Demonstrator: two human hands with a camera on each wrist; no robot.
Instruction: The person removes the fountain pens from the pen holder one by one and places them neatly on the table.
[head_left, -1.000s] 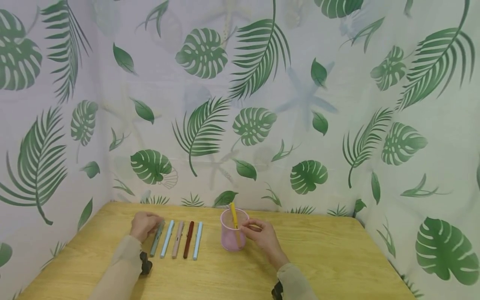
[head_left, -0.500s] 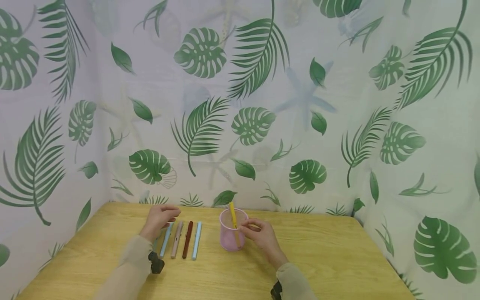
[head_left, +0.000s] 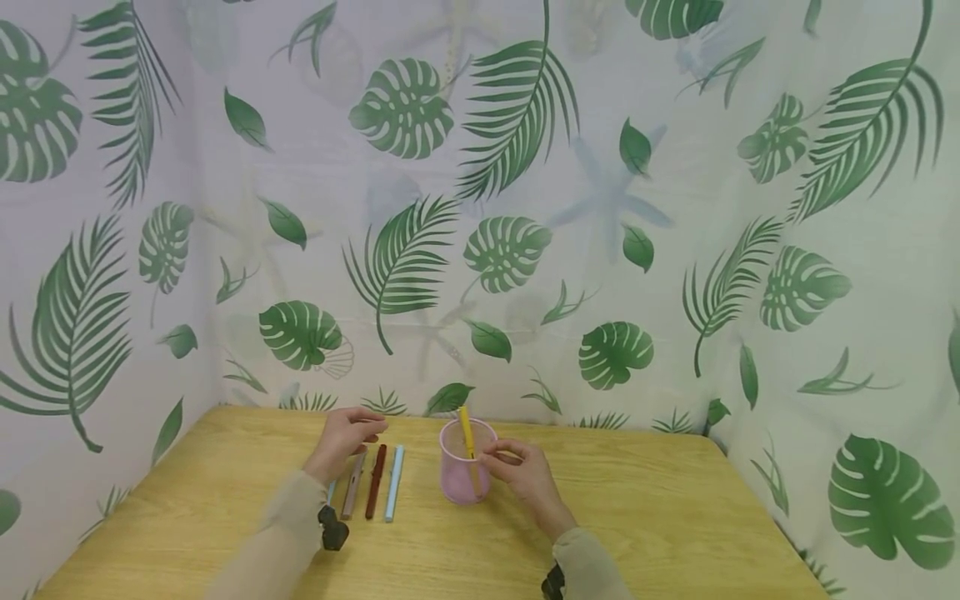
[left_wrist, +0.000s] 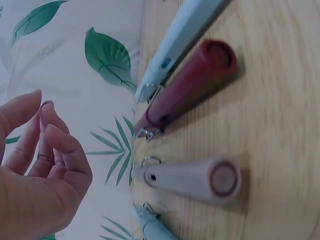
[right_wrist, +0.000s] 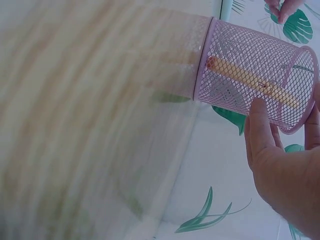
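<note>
My left hand (head_left: 345, 437) hovers over the far ends of a row of pens, its fingers loosely curled and holding nothing. Under it lie a pinkish pen (left_wrist: 195, 179), a dark red pen (head_left: 377, 482) and a light blue pen (head_left: 394, 483) at the right end. A second light blue pen (left_wrist: 155, 226) is mostly covered by the arm; the grey-green one at the row's left end is hidden. My right hand (head_left: 528, 479) holds the pink mesh pen cup (head_left: 454, 482) at its right side, fingers against the mesh wall and rim. A yellow pen (head_left: 467, 427) leans upright inside the cup.
The wooden table (head_left: 637, 517) bears the cup and pens. Behind it and along both sides hangs a white leaf-print cloth (head_left: 525, 150), close to the table's back edge. Dark wrist devices (head_left: 332, 529) sit at both sleeves.
My left hand has moved right along the row, from beside the grey-green pen to above the pinkish pen. The right hand, cup and yellow pen have stayed in place.
</note>
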